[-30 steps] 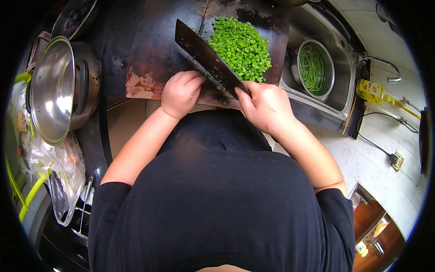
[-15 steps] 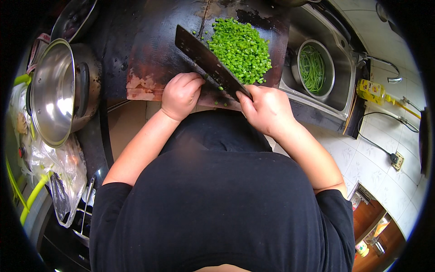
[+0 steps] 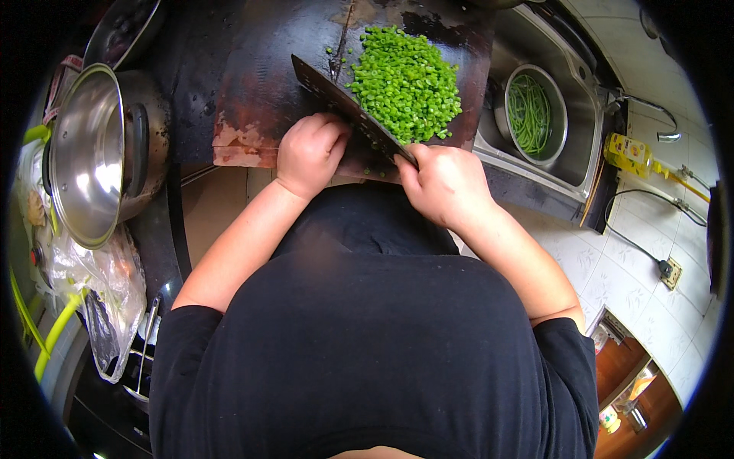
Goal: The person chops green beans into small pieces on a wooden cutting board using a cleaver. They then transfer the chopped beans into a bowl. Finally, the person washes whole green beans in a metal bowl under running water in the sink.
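Note:
My right hand [image 3: 447, 185] grips the handle of a cleaver [image 3: 336, 96], whose dark blade slants up and leftward over a worn, reddish-brown cutting board [image 3: 256, 122]. Close against the blade's left side, my left hand [image 3: 310, 157] is closed with its fingers curled in; whatever they pinch is hidden. To the right of the blade lies a pile of chopped green beans [image 3: 405, 84], cut into small bright pieces. A few loose bits are scattered left of the pile and near the board's front edge.
A steel sink [image 3: 585, 99] at the right holds a metal bowl [image 3: 562, 126] of long, uncut green beans [image 3: 529, 115]. A large steel pot [image 3: 145, 153] with a shiny lid [image 3: 88, 157] stands at the left, above a plastic bag [image 3: 107, 283]. A yellow bottle [image 3: 627, 155] sits beyond the sink.
My left hand has shifted slightly right and away from me, up to the blade. The cleaver and my right hand have moved a little leftward.

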Action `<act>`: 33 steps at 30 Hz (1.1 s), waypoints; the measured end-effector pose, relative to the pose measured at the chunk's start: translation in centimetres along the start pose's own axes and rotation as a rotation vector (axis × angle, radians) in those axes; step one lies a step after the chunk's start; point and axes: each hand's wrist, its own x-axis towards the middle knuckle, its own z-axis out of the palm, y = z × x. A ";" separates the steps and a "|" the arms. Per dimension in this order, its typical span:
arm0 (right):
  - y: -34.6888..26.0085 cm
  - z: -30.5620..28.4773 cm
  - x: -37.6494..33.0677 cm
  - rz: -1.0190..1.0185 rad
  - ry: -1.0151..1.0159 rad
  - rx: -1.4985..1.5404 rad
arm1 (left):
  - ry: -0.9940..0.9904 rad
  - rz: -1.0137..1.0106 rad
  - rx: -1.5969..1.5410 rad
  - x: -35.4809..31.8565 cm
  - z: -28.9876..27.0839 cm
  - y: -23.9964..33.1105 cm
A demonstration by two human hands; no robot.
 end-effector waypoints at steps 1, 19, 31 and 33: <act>0.2 0.0 0.0 0.004 0.001 0.013 | -0.009 -0.057 0.000 0.0 -0.1 0.4; 0.8 -1.2 -0.6 -0.001 0.000 0.094 | -0.008 0.017 0.042 -0.6 -1.2 0.3; 0.0 -1.5 0.0 0.006 0.005 0.084 | 0.000 -0.047 0.052 -0.4 -0.9 -0.2; -0.1 -1.3 0.1 -0.014 0.014 0.090 | 0.010 -0.043 0.048 -0.5 -0.9 -0.2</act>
